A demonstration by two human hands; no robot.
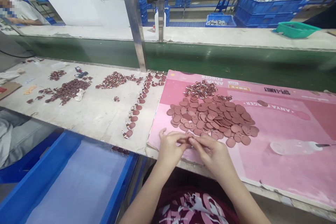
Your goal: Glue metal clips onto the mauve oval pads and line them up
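Note:
Near the front edge of the pink mat, my left hand and my right hand meet fingertip to fingertip. Between them they pinch a small brown oval disc, with a tiny pale-and-dark piece at it that is mostly hidden by the fingers. Just beyond lies a wide heap of flat brown oval discs, some with small holes. Behind that heap sits a pile of small brown-and-white parts. To the left, a row of discs with small parts attached runs away from me.
A clear squeeze bottle lies on the mat at right. More small-part piles are on the table at left. A blue bin stands below, left. A metal post rises behind. Another person sits far left.

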